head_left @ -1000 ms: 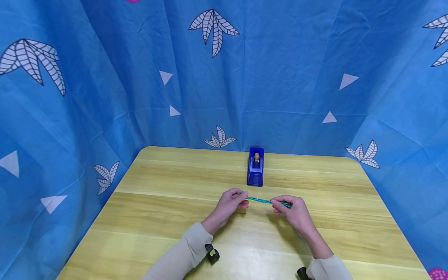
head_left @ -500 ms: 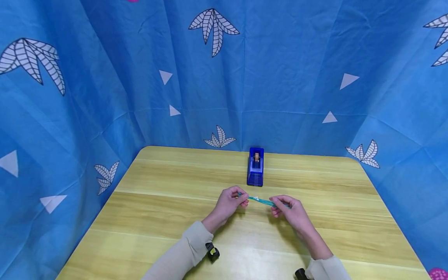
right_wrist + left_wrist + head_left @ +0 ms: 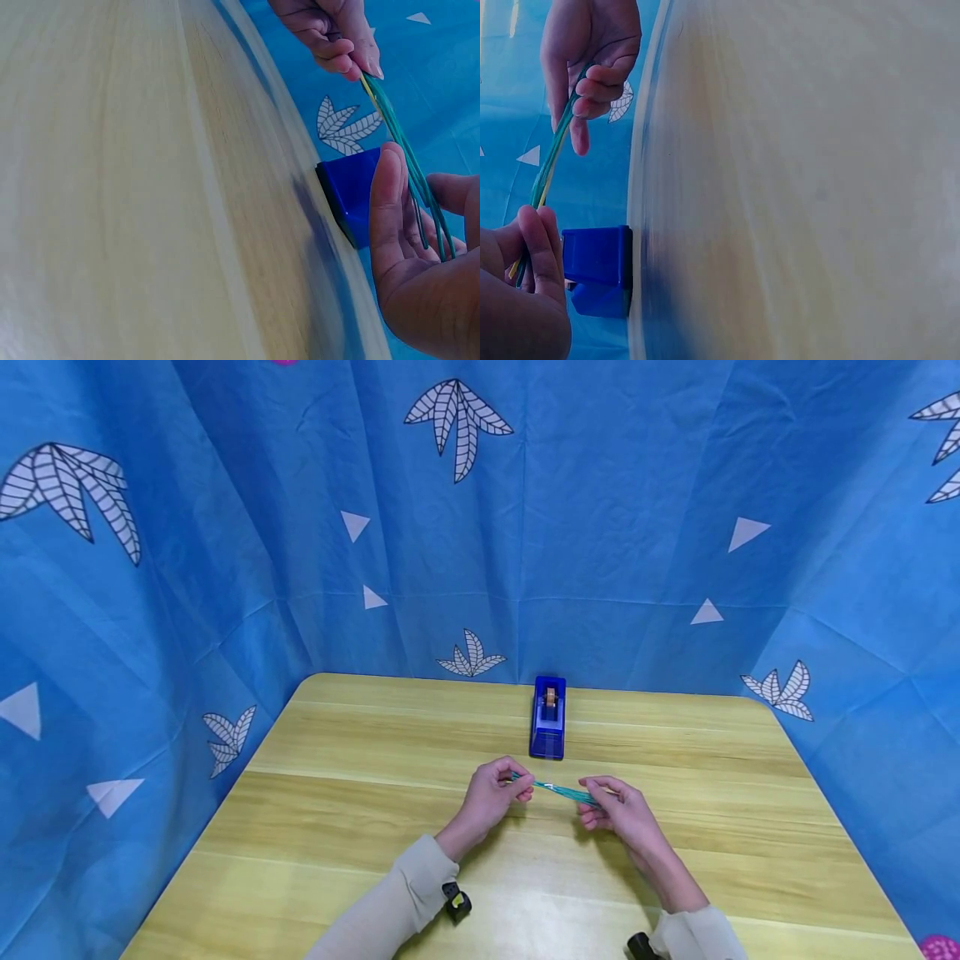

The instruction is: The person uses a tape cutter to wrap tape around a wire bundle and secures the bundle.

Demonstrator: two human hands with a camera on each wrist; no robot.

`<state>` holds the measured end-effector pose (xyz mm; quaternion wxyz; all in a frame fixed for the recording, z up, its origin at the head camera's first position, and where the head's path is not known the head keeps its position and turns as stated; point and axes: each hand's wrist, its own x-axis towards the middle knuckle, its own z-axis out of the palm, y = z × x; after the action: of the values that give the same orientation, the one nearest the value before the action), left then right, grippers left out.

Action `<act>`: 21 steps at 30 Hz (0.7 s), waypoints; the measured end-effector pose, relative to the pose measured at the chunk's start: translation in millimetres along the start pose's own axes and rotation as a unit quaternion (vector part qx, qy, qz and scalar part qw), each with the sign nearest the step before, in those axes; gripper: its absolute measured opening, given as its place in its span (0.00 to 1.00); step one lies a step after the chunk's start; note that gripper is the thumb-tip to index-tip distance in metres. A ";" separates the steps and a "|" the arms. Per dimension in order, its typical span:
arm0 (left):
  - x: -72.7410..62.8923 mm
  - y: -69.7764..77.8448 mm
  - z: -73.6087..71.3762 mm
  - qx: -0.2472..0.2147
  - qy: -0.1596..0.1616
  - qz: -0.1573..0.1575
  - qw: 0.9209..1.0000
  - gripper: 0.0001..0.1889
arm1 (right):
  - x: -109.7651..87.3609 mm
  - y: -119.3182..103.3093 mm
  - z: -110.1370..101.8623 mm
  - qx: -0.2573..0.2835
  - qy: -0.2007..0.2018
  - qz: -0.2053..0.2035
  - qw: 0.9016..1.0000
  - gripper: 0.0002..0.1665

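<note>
We see a slender green-and-yellow wire bundle (image 3: 567, 792), smooth and nearly straight, held above the wood-grained table (image 3: 322, 814). Its long axis runs left to right, the right end slanting slightly toward us. The left hand (image 3: 491, 793) pinches one end between thumb and fingers; the right hand (image 3: 626, 812) grips the other. Beyond stands a boxy, glossy blue tape dispenser (image 3: 548, 720), before a creased, leaf-printed curtain (image 3: 615, 510).

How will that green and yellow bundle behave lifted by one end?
The bundle is probably light: it looks thin between the left hand and right hand. It may flex somewhat, since its strands bow slightly. They could splay, being separated near the right hand.
</note>
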<state>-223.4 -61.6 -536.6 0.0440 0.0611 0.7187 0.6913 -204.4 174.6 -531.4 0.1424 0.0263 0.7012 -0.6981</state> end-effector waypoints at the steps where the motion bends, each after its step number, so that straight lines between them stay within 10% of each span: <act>1: -0.3 0.1 0.1 0.001 0.001 0.001 1.000 0.06 | 0.0 0.1 0.1 0.002 0.001 0.003 1.000 0.26; 15: 0.1 -2.7 -2.4 0.016 -0.001 -0.004 1.000 0.04 | 2.4 2.9 -3.0 0.001 -0.011 0.010 1.000 0.17; 21: 1.4 -2.2 -3.4 0.004 -0.012 -0.054 0.998 0.09 | 1.8 0.8 -3.0 -0.014 0.019 -0.028 0.999 0.14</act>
<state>-225.3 -64.8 -538.6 0.0893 0.0309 0.7232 0.6842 -206.4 177.3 -532.6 0.1100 0.0183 0.7142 -0.6910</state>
